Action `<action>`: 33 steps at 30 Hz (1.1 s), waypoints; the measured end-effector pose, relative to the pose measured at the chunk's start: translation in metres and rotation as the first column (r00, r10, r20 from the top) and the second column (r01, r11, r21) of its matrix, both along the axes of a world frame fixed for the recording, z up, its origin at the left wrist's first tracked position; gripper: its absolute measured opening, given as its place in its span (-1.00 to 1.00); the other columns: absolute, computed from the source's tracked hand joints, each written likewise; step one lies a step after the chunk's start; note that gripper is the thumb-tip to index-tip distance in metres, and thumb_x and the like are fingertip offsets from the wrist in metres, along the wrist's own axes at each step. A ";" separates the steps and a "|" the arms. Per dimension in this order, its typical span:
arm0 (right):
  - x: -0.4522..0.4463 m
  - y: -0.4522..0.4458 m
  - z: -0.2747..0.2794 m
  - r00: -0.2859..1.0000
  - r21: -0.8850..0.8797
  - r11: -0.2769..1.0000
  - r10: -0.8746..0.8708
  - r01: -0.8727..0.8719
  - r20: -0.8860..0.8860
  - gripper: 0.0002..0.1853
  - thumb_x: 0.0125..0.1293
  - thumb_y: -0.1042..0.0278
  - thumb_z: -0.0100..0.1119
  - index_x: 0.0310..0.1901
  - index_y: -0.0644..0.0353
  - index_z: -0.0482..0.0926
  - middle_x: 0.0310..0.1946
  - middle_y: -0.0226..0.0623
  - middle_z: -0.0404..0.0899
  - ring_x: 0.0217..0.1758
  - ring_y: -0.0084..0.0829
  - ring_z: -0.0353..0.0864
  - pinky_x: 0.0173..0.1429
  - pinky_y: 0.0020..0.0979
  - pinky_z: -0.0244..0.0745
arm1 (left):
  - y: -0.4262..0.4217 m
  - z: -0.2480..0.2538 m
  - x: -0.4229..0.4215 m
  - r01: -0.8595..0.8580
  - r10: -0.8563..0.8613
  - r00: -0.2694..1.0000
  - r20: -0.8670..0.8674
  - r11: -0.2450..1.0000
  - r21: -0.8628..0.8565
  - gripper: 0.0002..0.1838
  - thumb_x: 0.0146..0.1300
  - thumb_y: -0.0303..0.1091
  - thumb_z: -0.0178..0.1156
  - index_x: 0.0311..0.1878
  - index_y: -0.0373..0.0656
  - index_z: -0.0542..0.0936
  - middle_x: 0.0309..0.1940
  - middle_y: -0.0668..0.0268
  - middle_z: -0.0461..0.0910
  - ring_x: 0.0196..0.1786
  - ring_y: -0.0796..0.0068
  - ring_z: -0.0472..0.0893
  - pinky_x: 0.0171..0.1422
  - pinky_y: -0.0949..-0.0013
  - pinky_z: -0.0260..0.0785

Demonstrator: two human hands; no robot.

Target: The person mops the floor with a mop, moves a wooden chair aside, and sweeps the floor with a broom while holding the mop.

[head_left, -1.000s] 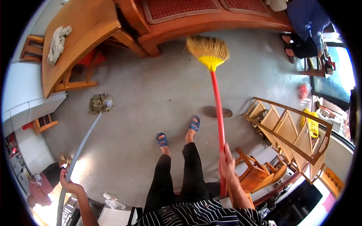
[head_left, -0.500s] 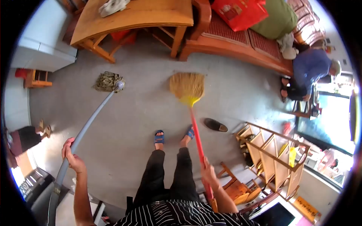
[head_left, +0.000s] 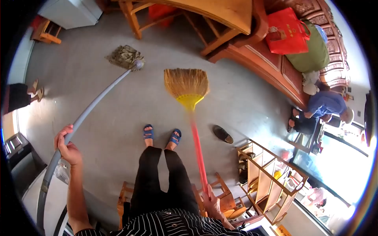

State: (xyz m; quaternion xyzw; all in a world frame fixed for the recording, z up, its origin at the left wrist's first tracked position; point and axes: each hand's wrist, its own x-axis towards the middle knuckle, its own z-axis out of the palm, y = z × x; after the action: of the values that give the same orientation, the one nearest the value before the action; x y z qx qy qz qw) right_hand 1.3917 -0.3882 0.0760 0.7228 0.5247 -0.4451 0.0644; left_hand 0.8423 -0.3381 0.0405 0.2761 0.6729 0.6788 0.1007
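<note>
My left hand (head_left: 68, 146) is wrapped round the grey handle of a mop (head_left: 94, 103). The mop's dirty string head (head_left: 125, 57) lies on the grey floor ahead and to the left. In my right hand (head_left: 211, 202) I grip the red handle of a broom (head_left: 198, 153), low and near my waist. Its yellow collar and straw bristles (head_left: 186, 82) are in front of my feet, and whether they touch the floor I cannot tell. A dark shoe (head_left: 223, 134) lies on the floor to the right of the broom handle.
A wooden table (head_left: 220, 13) and a carved wooden sofa (head_left: 256, 55) with a red bag (head_left: 286, 31) stand ahead. A seated person (head_left: 325, 104) is at the right, near a wooden shoe rack (head_left: 271, 177). Another person's legs (head_left: 19, 96) show at the left. Wooden stools (head_left: 222, 192) stand beside me.
My view has turned to the right, and my feet now stand closer together. Both hands keep hold of the mop and broom. The broom head appears nearer and further left.
</note>
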 end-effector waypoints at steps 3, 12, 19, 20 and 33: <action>-0.018 0.002 -0.019 0.999 -0.011 0.999 0.030 -0.030 0.010 -0.47 0.24 0.32 0.11 0.25 0.13 0.28 -0.50 0.09 0.52 -0.43 -0.43 0.61 -0.39 -0.41 0.45 | -0.015 -0.009 -0.022 -0.041 0.040 0.999 0.023 0.999 0.029 -0.75 0.21 -0.37 -0.15 -0.39 -0.35 0.46 -0.43 0.11 0.53 -0.24 0.13 0.56 0.03 0.11 0.37; -0.171 0.051 -0.083 0.987 -0.085 0.988 -0.136 0.129 -0.083 -0.45 0.30 0.36 0.05 0.32 0.04 0.20 -0.63 -0.38 0.45 -0.69 -0.63 0.40 -0.63 -0.51 0.35 | -0.062 -0.035 -0.087 0.062 -0.062 0.998 0.032 0.998 -0.008 -0.71 0.23 -0.32 -0.26 -0.31 -0.31 0.42 -0.40 0.08 0.46 -0.18 0.11 0.48 0.14 -0.05 0.29; -0.268 0.078 -0.146 0.962 -0.014 0.970 -0.243 0.243 -0.126 -0.43 0.32 0.34 0.02 0.35 -0.09 0.13 -0.67 -0.50 0.39 -0.75 -0.66 0.33 -0.69 -0.57 0.30 | -0.092 -0.053 -0.146 -0.008 0.012 0.989 0.149 1.000 -0.029 -0.75 0.23 -0.33 -0.27 -0.30 -0.27 0.38 -0.40 0.09 0.45 -0.14 0.10 0.47 0.22 -0.08 0.21; -0.276 0.080 -0.154 0.951 -0.020 0.960 -0.280 0.279 -0.131 -0.43 0.32 0.33 0.02 0.36 -0.10 0.13 -0.68 -0.51 0.37 -0.75 -0.66 0.33 -0.70 -0.57 0.29 | -0.096 -0.056 -0.150 -0.041 0.049 0.986 0.159 0.998 -0.053 -0.74 0.24 -0.32 -0.28 -0.30 -0.26 0.37 -0.40 0.10 0.43 -0.11 0.11 0.44 0.25 -0.09 0.13; -0.351 0.152 -0.304 0.934 0.094 0.933 -0.335 0.347 -0.126 -0.45 0.35 0.29 -0.04 0.35 0.02 0.11 -0.67 -0.45 0.34 -0.74 -0.64 0.32 -0.71 -0.54 0.24 | -0.119 -0.086 -0.144 -0.079 0.081 0.898 0.432 0.997 -0.021 -0.67 0.31 -0.38 -0.28 -0.20 -0.38 0.47 -0.25 0.10 0.41 0.04 0.09 0.34 0.40 -0.06 -0.11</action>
State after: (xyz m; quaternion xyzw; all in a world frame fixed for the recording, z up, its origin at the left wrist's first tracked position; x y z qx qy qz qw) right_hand 1.0404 -0.2365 -0.2275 0.7805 0.4184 -0.4570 -0.0839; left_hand 0.6981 -0.4567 -0.0457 0.0908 0.6457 0.7256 0.2200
